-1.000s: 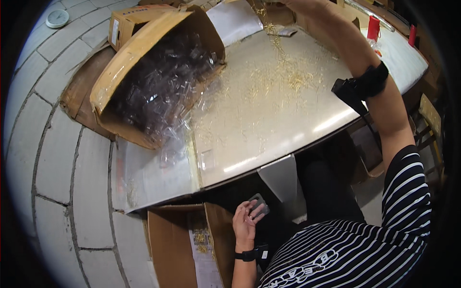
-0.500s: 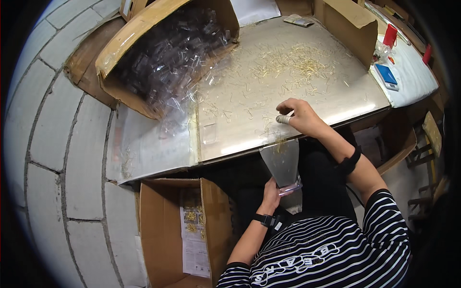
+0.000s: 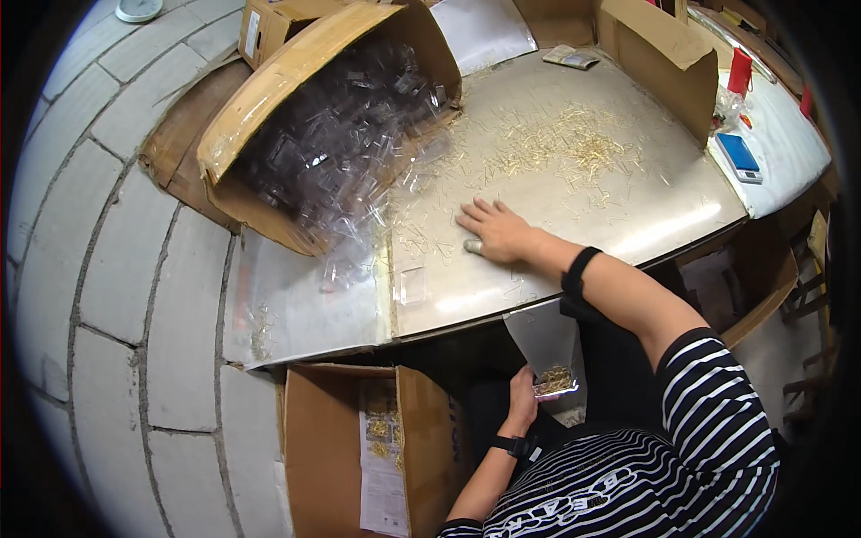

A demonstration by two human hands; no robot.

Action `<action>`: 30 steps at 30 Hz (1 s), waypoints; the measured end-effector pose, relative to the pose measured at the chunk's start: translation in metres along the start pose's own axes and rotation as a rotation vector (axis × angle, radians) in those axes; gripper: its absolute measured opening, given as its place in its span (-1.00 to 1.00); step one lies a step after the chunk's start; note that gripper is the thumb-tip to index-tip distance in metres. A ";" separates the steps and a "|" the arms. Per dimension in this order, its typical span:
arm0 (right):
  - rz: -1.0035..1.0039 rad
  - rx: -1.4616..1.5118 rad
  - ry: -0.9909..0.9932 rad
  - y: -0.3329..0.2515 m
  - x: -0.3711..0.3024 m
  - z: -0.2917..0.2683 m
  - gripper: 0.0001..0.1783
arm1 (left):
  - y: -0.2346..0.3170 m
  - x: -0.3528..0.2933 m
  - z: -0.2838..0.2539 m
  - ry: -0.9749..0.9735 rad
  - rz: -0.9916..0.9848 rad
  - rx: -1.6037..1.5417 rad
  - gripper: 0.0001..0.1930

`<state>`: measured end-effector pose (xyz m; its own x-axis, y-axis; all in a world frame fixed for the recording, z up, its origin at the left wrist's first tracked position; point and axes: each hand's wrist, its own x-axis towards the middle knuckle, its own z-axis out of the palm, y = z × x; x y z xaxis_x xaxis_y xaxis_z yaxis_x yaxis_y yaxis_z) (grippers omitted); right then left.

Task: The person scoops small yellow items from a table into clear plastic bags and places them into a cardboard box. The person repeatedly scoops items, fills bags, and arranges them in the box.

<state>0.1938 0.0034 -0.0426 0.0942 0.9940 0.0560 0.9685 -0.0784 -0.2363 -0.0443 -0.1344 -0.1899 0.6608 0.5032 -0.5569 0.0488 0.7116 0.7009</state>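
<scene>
My left hand point(image 3: 523, 394) is closed around the side of a small clear plastic box point(image 3: 543, 391) below the table's front edge. Gold-coloured wire pieces point(image 3: 556, 377) lie inside this box, at the lower end of a grey tapered chute point(image 3: 536, 330). My right hand point(image 3: 499, 233) lies palm down on the tabletop with its fingers spread, a pale wrap on the thumb. It holds nothing. Beside its fingers are a few loose thin gold-coloured wire pieces point(image 3: 413, 240). A larger scatter of these wire pieces point(image 3: 574, 148) covers the table beyond the hand.
A tipped cardboard box point(image 3: 300, 85) spills clear plastic boxes point(image 3: 350, 161) onto the table's left. One flat clear piece point(image 3: 413, 285) lies near the front edge. Below stands an open carton point(image 3: 341, 386) with filled boxes on paper. A blue-topped scale point(image 3: 738, 154) sits at the right.
My right hand has moved left and flattened onto the tabletop. Wire pieces that lay at the chute's top now show in the box in my left hand. The view has shifted slightly.
</scene>
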 end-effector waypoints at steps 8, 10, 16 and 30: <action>0.125 0.598 0.338 0.021 -0.106 -0.011 -0.46 | -0.004 -0.001 0.001 0.105 0.019 0.122 -0.78; 0.249 0.543 0.365 0.020 -0.104 -0.006 -0.49 | -0.014 0.005 -0.007 0.078 0.023 0.095 -0.75; 0.039 0.167 0.295 -0.038 -0.099 0.008 -0.51 | -0.013 0.000 -0.006 0.028 -0.063 -0.125 -0.68; 0.073 0.639 0.067 -0.059 -0.258 0.004 -0.53 | -0.004 -0.018 0.004 -0.110 -0.045 -0.135 -0.62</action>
<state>0.1115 -0.2481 -0.0467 0.1890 0.9792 0.0734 0.6330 -0.0643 -0.7715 -0.0533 -0.1486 -0.1808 0.7386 0.4176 -0.5293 -0.0153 0.7953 0.6061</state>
